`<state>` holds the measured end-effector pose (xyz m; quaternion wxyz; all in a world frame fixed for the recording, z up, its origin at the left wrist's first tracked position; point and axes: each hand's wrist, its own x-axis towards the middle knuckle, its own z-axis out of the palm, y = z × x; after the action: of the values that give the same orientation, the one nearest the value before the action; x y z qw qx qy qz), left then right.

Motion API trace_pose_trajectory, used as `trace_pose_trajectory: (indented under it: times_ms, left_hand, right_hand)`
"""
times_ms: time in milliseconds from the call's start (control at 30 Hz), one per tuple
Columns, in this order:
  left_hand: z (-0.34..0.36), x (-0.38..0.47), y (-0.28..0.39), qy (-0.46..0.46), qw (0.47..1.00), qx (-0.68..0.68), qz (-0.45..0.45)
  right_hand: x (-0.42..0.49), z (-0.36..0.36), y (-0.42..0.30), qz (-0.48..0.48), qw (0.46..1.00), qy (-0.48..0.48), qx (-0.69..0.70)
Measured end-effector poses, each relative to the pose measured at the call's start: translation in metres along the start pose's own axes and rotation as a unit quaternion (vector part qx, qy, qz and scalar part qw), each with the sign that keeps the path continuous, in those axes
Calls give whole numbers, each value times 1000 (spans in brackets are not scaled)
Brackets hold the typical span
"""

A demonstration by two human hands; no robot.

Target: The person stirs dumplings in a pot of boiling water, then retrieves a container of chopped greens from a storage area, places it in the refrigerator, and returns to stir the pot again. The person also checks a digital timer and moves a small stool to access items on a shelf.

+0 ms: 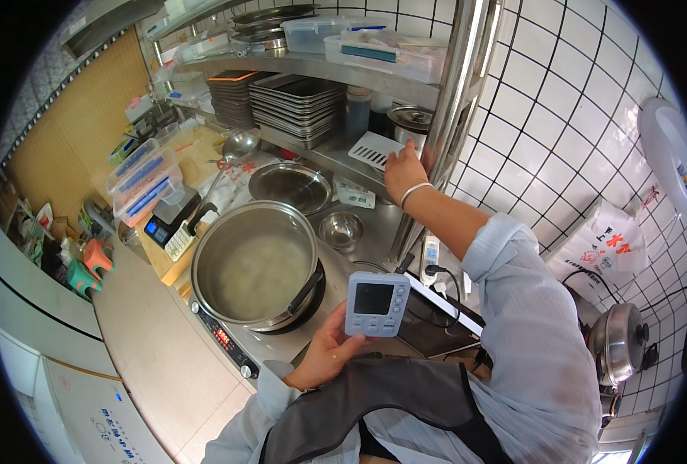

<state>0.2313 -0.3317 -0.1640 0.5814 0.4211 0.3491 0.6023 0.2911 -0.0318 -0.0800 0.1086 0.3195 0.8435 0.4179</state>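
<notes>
My left hand holds a pale blue digital timer upright in front of my apron, its dark screen towards me. At the lower shelf, my right hand has its fingers and thumb around the right end of a white slotted plate. A lidded steel pot stands just behind that hand. To the left of the timer, a large steel pot of cloudy, pale liquid sits on an induction cooker with a lit red display. What lies under the liquid's surface is unclear.
A steel lid and a small steel bowl lie behind the pot. A ladle, a scale and plastic boxes are at left. Stacked trays fill the shelf. A cabled power strip is near my right forearm.
</notes>
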Motion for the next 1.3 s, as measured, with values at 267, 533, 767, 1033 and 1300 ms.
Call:
trace_pose_trajectory:
  times_ms: [267,533,767,1033,1300]
  left_hand:
    - [-4,-6,-4,4,1000,-14,10]
    - [0,-7,-3,-5,1000,-14,10]
    - [4,-7,-4,-8,1000,-3,3]
    - [7,-6,-7,-18,1000,-8,6]
    - [7,0,-6,30,1000,1,4]
  right_hand:
    - [7,14,3,9,999,31,11]
    - [-5,7,2,5,994,-15,111]
    - [-3,15,0,50,996,74,28]
    - [2,17,1,-28,998,47,-23]
    - [-18,10,-5,1,995,90,30]
